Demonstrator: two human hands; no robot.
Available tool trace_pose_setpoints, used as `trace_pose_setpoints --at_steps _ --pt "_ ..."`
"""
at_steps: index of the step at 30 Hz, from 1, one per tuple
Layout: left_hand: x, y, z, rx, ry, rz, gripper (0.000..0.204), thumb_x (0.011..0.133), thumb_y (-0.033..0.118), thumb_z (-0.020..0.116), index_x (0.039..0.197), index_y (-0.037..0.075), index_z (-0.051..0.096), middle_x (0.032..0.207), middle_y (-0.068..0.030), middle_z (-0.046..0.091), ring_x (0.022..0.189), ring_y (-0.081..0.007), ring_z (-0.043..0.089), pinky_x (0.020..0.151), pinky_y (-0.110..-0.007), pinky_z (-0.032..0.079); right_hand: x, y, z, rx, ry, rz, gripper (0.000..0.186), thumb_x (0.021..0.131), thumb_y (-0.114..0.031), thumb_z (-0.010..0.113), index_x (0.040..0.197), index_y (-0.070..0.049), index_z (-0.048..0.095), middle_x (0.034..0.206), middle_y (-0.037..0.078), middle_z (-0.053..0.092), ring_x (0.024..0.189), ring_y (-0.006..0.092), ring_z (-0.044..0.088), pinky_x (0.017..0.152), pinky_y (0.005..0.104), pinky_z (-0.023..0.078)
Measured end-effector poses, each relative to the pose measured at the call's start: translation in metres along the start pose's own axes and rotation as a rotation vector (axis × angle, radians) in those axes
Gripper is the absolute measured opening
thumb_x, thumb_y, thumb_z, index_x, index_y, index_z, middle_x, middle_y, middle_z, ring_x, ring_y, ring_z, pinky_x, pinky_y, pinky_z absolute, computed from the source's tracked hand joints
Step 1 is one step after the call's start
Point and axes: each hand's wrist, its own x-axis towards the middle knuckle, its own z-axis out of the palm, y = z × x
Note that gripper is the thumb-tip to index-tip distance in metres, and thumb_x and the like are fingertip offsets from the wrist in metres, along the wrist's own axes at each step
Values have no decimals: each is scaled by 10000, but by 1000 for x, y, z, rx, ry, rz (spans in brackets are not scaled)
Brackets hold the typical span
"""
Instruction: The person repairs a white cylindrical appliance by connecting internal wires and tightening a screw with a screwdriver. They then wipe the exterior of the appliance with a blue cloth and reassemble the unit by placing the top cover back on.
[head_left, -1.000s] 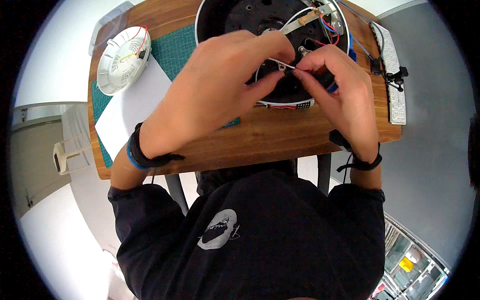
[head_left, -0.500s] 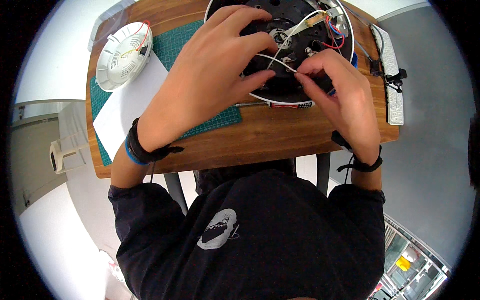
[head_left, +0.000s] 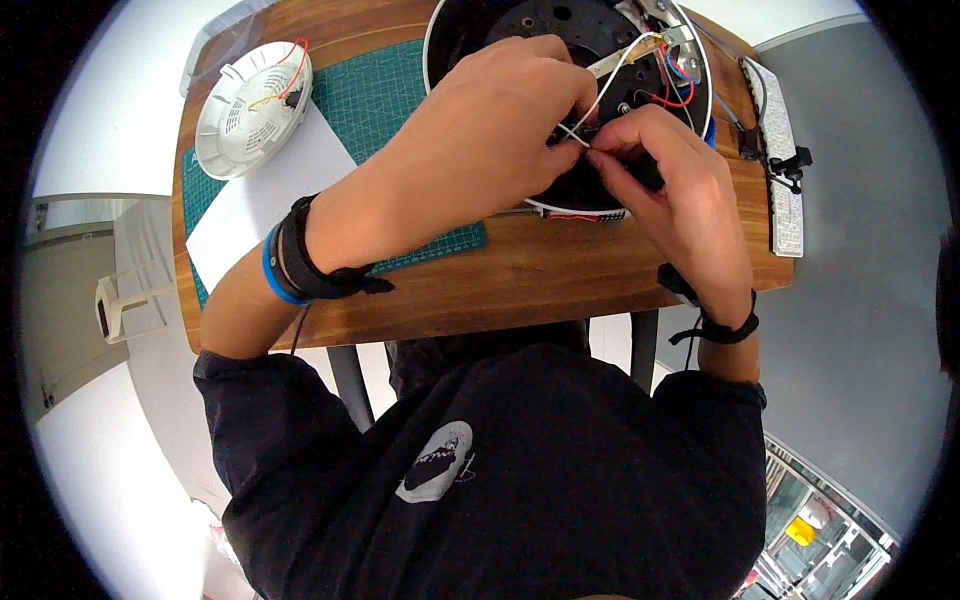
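A round appliance housing (head_left: 508, 30) with a black interior and white rim lies open at the table's far side. A thin white wire (head_left: 615, 78) loops out of it from the metal bracket (head_left: 676, 37) at its right. My right hand (head_left: 685, 180) pinches the wire between thumb and index finger. From the left, my left hand (head_left: 480, 135) reaches over the housing, its thumb and fingers closed on the same wire close to the right fingertips. Part of the wire is hidden by the fingers. Red and blue wires (head_left: 683, 93) show beside the bracket.
A white vented cover (head_left: 240, 135) with red and yellow wires rests at the left, beside white paper (head_left: 270, 195) on a green cutting mat (head_left: 375, 90). A red-handled tool (head_left: 580, 216) lies against the housing's near rim. A white power strip (head_left: 786, 205) lines the table's right edge.
My left hand has moved right and its spread fingers have closed on the wire near my right hand. The right hand keeps its pinch. The housing appears slightly shifted right.
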Motion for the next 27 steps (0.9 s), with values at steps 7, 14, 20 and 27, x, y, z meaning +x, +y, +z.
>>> trace_pose_setpoints --at_steps 7,14,20,27 --pt "2 5 1 79 -8 50 212 844 102 814 1025 18 743 1053 -152 683 1021 -384 686 884 -477 555 -1 0 -1 33 18 6 198 894 39 778 1033 -16 649 963 136 667 881 345 699 762 416 561" --pt "-1 10 0 93 12 104 262 906 65 757 1148 43 661 1069 -153 675 1024 -401 675 846 -505 534 -8 2 -2 42 51 -26 224 884 61 778 1038 -15 634 953 125 652 873 319 690 755 412 553" --pt "2 12 1 -58 -29 81 222 942 55 737 1145 28 650 1004 -183 697 921 -425 692 785 -477 531 -13 1 -6 80 105 8 239 877 79 789 1043 -19 649 957 106 659 867 279 702 764 371 570" --pt "4 17 -3 -200 -123 -142 281 949 31 756 1214 -31 685 1056 -179 779 1013 -288 797 888 -366 616 -13 9 -8 64 144 -59 239 862 65 816 1034 -25 677 934 96 691 847 254 722 764 351 586"
